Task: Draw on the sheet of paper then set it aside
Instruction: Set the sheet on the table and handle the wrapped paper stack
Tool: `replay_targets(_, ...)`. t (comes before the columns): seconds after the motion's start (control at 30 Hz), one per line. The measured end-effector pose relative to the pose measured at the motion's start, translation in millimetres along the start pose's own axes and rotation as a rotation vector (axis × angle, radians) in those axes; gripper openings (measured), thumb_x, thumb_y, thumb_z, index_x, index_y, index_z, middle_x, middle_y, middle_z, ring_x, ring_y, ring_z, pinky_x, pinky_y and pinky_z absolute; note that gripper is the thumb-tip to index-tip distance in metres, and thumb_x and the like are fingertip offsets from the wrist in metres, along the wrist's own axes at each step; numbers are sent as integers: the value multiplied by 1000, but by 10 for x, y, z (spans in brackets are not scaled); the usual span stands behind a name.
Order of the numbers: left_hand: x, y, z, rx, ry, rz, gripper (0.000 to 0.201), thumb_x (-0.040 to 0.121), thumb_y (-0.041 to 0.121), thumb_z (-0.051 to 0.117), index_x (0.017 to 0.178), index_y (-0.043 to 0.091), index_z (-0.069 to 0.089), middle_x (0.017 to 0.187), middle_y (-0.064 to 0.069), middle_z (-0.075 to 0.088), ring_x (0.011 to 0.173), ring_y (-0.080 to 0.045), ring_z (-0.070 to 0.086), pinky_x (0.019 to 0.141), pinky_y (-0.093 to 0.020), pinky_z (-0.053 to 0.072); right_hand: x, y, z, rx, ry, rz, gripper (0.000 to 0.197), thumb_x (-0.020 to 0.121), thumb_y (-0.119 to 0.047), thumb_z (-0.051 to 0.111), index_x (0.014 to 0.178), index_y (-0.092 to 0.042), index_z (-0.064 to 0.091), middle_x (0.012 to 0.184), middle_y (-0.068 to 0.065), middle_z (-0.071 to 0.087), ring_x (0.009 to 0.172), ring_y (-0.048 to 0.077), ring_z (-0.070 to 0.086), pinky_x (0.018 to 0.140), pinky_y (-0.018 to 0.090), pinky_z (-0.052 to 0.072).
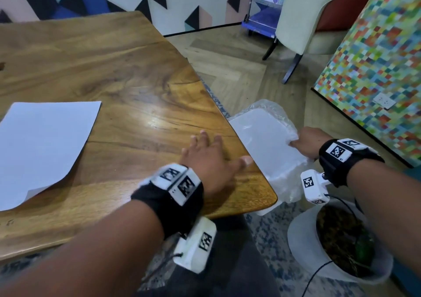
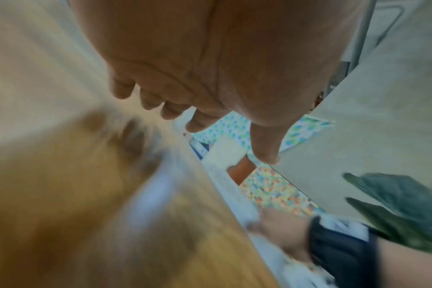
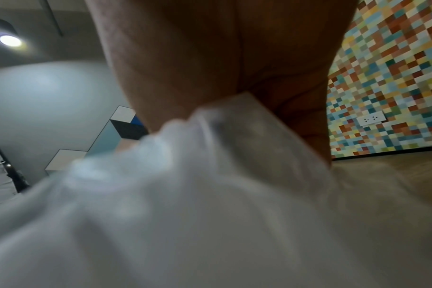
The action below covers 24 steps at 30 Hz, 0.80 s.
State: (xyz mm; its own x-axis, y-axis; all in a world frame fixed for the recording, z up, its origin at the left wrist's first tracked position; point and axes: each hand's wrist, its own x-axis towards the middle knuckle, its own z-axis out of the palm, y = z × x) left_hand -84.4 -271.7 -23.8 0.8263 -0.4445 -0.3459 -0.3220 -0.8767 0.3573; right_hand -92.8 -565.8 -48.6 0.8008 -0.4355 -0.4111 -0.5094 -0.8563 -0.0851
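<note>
A blank white sheet of paper [image 1: 43,144] lies at the left of the wooden table [image 1: 127,73], its near corner curled up. My left hand [image 1: 209,157] hovers over the table's right edge, fingers straight and spread, holding nothing; in the left wrist view the left hand [image 2: 210,97] shows the same straight fingers. My right hand [image 1: 305,142] grips a pack of white paper in clear plastic wrap [image 1: 264,144] just off the table's right edge. In the right wrist view the wrapped pack [image 3: 210,194] fills the frame, blurred. No pen is in view.
A white pot with a plant [image 1: 337,244] stands on the floor under my right wrist. A cream chair [image 1: 303,16] and a blue cart [image 1: 264,16] stand farther back. A multicoloured mosaic wall [image 1: 376,61] runs along the right.
</note>
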Motion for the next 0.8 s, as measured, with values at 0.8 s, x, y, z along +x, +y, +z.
replay_targets(0.8, 358, 75, -229, 195, -78, -23, 106, 87, 83, 39, 163, 21, 0, 169, -10, -16, 156, -34, -10, 123, -62, 5, 143, -32, 134, -32, -2, -8, 41, 98, -40, 52, 73, -9, 52, 74, 8, 55, 73, 25, 56, 67, 30, 43)
